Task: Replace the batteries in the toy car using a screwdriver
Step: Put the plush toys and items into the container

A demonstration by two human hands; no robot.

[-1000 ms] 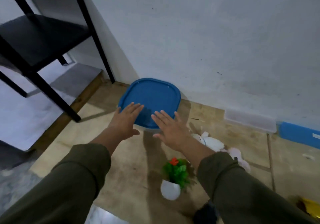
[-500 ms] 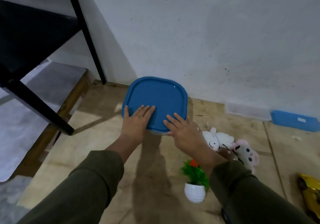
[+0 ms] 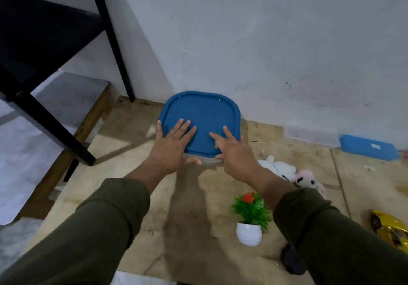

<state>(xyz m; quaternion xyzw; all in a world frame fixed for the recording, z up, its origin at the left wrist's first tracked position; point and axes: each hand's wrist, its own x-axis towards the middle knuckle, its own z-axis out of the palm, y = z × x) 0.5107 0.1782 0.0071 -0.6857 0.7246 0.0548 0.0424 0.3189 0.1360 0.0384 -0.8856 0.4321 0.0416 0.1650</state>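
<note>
Resting both hands, left hand (image 3: 174, 148) and right hand (image 3: 235, 152), on blue lid (image 3: 203, 112)

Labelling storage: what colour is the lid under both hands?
Blue; the lid shows clearly in the head view.

Both hands — left hand (image 3: 174, 145), right hand (image 3: 234, 152) — rest flat-fingered on the blue lid (image 3: 203, 112) by the wall.

Blue lid (image 3: 199, 117), yellow toy car (image 3: 390, 229), olive-green sleeves (image 3: 95, 236), white pot (image 3: 249, 234).
</note>
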